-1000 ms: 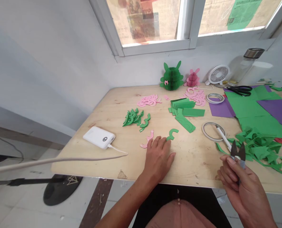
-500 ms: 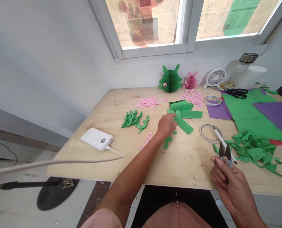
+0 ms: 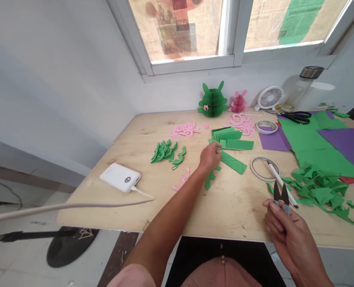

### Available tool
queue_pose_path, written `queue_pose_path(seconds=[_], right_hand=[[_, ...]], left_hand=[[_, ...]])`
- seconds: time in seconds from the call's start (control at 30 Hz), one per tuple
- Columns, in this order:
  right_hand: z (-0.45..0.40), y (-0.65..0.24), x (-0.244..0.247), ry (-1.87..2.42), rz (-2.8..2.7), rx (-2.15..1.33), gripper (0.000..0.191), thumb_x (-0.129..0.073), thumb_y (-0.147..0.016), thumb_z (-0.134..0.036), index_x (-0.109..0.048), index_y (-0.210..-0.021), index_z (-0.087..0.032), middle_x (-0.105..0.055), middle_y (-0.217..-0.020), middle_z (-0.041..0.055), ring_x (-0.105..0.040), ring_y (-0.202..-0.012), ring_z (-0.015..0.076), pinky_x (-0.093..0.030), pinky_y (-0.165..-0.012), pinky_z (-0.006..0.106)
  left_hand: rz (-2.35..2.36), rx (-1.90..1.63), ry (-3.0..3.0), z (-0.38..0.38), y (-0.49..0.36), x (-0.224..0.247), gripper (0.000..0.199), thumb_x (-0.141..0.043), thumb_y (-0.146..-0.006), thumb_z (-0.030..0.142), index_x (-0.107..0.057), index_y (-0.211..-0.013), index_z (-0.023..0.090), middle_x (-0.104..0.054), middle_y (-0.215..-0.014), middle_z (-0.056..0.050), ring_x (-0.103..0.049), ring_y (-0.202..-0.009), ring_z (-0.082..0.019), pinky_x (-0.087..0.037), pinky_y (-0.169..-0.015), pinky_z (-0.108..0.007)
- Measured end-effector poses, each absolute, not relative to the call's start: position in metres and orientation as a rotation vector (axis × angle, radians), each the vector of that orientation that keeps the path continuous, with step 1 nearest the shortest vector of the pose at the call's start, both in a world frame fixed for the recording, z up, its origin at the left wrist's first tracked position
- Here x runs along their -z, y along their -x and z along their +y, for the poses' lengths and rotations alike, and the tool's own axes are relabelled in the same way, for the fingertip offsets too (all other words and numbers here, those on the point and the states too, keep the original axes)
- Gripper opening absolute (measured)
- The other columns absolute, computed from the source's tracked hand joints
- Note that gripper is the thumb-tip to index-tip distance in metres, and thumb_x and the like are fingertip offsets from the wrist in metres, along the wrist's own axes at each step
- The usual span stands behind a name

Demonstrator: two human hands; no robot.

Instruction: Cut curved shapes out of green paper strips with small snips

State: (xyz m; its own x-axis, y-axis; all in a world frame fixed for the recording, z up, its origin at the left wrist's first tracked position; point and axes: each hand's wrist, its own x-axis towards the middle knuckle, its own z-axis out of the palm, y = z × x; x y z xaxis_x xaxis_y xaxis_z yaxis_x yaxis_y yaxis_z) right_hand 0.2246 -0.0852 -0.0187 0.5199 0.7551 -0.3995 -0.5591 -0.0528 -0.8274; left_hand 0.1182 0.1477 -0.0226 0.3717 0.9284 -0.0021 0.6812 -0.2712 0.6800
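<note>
A: Room?
B: Pale wood tabletop [image 3: 230, 211], papered window [image 3: 177, 36] top centre.
A: Changed?
B: Marked green strip [image 3: 234, 163], right of centre, has shifted clear of the strip pile [image 3: 228, 135]. Flat, curve drawn on it.
A: Grips?
B: Left hand [image 3: 211, 156] at pile, can't tell if it pinches. Right hand [image 3: 290, 231], lower right, closed around snips [image 3: 284, 197], blades apart.
</note>
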Motion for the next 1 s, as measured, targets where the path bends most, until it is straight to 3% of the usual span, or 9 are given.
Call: queue_pose_path(seconds=[0.23, 0.4, 0.6, 0.73, 1.0], right_hand=[[-0.085, -0.223, 0.018, 1.230, -0.198, -1.069, 0.027, -0.083, -0.068, -0.036, -0.071, -0.079, -0.015, -0.030, -0.052, -0.0075, -0.023, -0.046, 0.0050, -0.019, -0.040, 0.017], [-0.085, -0.223, 0.018, 1.232, -0.205, -1.060, 0.027, -0.082, -0.068, -0.037, -0.071, -0.078, -0.014, -0.030, -0.052, -0.0074, -0.024, -0.046, 0.0052, -0.020, -0.040, 0.017], [-0.085, -0.223, 0.021, 1.239, -0.212, -1.065, 0.027, -0.082, -0.069, -0.037, -0.071, -0.078, -0.014, -0.029, -0.053, -0.0072, -0.023, -0.046, 0.0049, -0.018, -0.040, 0.017], [-0.083, -0.228, 0.021, 1.250, -0.229, -1.069, 0.026, -0.083, -0.069, -0.036, -0.073, -0.081, -0.015, -0.029, -0.054, -0.0069, -0.023, -0.047, 0.0054, -0.017, -0.040, 0.019], [-0.035, -0.246, -0.001, 1.288, -0.534, -0.858, 0.026, -0.082, -0.067, -0.040, -0.073, -0.077, -0.017, -0.030, -0.055, -0.0064, -0.023, -0.048, 0.0068, -0.016, -0.042, 0.023]], left_hand=[[1.361, -0.542, -2.003, 0.145, -0.120, 0.020, 0.044, -0.057, -0.076, 0.009, -0.060, -0.117, 0.022, -0.071, -0.099, -0.004, -0.063, -0.093, -0.020, -0.047, -0.084, -0.033], [1.357, -0.564, -1.970, 0.143, -0.127, 0.016, 0.047, -0.054, -0.072, 0.002, -0.062, -0.113, 0.024, -0.071, -0.091, -0.003, -0.063, -0.092, -0.021, -0.045, -0.088, -0.036], [1.264, -0.660, -1.887, 0.139, -0.120, 0.018, 0.043, -0.052, -0.070, 0.002, -0.062, -0.107, 0.020, -0.066, -0.075, 0.000, -0.062, -0.076, -0.017, -0.047, -0.077, -0.031], [0.941, -0.856, -1.613, 0.134, -0.100, 0.013, 0.039, -0.053, -0.068, 0.005, -0.060, -0.105, 0.015, -0.058, -0.071, 0.001, -0.055, -0.066, -0.012, -0.044, -0.066, -0.025], [0.546, -0.724, -1.400, 0.117, -0.050, -0.009, 0.035, -0.069, -0.069, 0.016, -0.062, -0.104, 0.016, -0.058, -0.076, 0.000, -0.052, -0.068, -0.010, -0.041, -0.065, -0.024]])
